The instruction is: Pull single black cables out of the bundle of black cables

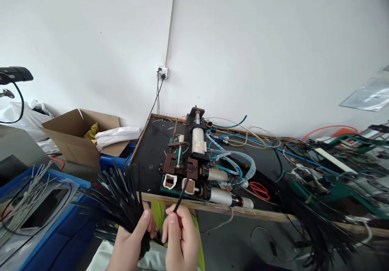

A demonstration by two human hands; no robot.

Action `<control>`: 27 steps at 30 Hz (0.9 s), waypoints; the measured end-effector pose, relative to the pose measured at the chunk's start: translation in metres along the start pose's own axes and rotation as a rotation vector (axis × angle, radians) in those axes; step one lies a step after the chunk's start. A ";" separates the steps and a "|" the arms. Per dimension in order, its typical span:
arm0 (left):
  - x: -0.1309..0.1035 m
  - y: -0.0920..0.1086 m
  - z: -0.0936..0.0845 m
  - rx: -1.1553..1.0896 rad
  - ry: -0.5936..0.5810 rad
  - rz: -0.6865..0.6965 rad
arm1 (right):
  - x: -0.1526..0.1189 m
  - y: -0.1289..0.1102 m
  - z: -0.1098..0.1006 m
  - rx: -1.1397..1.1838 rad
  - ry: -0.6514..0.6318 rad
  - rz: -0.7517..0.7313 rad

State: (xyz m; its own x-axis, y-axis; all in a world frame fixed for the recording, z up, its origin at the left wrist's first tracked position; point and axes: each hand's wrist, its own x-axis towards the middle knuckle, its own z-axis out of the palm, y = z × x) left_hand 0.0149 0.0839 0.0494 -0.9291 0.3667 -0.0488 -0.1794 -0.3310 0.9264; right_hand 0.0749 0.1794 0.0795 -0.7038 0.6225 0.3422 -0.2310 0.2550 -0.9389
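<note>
My left hand (pixel 133 234) is closed around a thick bundle of black cables (pixel 117 196), whose free ends fan out up and to the left. My right hand (pixel 181 236) pinches a single black cable (pixel 181 195) between thumb and fingers. The tip of that cable points up, in line with the white-edged block at the front of a pneumatic machine (pixel 199 141); whether it touches the block I cannot tell. Both hands are in front of the bench edge, close together.
The machine stands on a dark, wood-edged bench (pixel 146 153), with blue air hoses (pixel 251 163) to its right. Another black cable bundle (pixel 316 226) hangs over the front edge. At left are a blue bin (pixel 69 222) with loose wires and an open cardboard box (pixel 69 141).
</note>
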 end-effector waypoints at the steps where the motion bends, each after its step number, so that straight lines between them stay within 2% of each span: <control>1: 0.001 -0.002 0.001 -0.013 0.016 -0.003 | -0.001 0.004 -0.002 -0.056 -0.019 -0.023; 4: 0.002 -0.007 0.004 -0.042 0.110 -0.055 | -0.004 0.015 -0.006 -0.177 -0.110 -0.109; 7: 0.002 -0.005 0.010 -0.039 0.189 -0.118 | -0.007 0.021 -0.009 -0.187 -0.190 -0.148; 12: 0.008 0.003 0.017 -0.016 0.216 -0.102 | -0.005 0.028 -0.012 -0.113 -0.260 -0.127; 14: 0.011 0.006 0.018 0.012 0.231 -0.073 | -0.006 0.030 -0.013 -0.057 -0.256 -0.051; 18: 0.016 0.010 0.015 0.035 0.243 0.011 | -0.014 0.034 -0.020 0.015 -0.236 0.226; 20: 0.016 0.009 0.013 0.038 0.243 0.026 | -0.017 0.036 -0.024 0.145 -0.300 0.334; 24: 0.018 0.009 0.011 -0.006 0.202 0.003 | -0.016 0.043 -0.025 0.680 -0.492 0.579; 25: 0.018 0.010 0.012 -0.046 0.170 0.016 | -0.015 0.044 -0.023 0.818 -0.489 0.609; 27: 0.019 0.011 0.012 -0.129 0.094 0.077 | -0.011 0.048 -0.016 1.042 -0.398 0.576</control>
State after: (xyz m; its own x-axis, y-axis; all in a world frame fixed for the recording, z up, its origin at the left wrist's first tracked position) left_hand -0.0012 0.0978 0.0631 -0.9668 0.2547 -0.0195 -0.1405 -0.4663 0.8734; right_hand 0.0818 0.1965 0.0309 -0.9906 0.1362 0.0094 -0.1153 -0.7976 -0.5920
